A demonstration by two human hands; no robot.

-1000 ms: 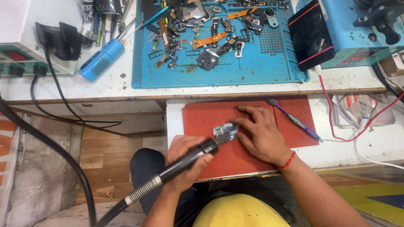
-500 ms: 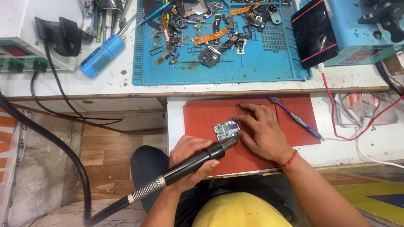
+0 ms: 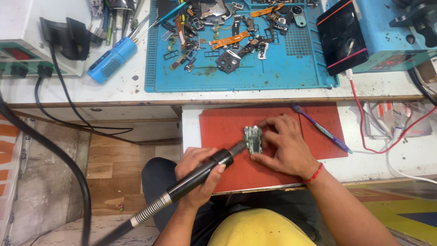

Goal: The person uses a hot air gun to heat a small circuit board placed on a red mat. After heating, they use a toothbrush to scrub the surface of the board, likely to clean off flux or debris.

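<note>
My left hand [image 3: 198, 175] grips a black hot-air handpiece [image 3: 205, 171] with a coiled metal hose trailing down to the left. Its nozzle tip points at a small green circuit board [image 3: 252, 139] lying on a red mat [image 3: 223, 130]. My right hand [image 3: 284, 146] rests on the mat and pinches the board at its right side with thumb and fingers. A red thread sits on that wrist.
A blue work mat [image 3: 241, 75] with several phone parts lies on the white bench behind. A blue-handled tool [image 3: 111, 59] lies at its left, a black phone [image 3: 341, 36] at its right. A purple toothbrush [image 3: 321, 130] rests on the red mat's right edge. Black cables [image 3: 59, 141] hang left.
The handpiece has swung so its nozzle sits closer to the board. My right hand shifted slightly and still holds the board.
</note>
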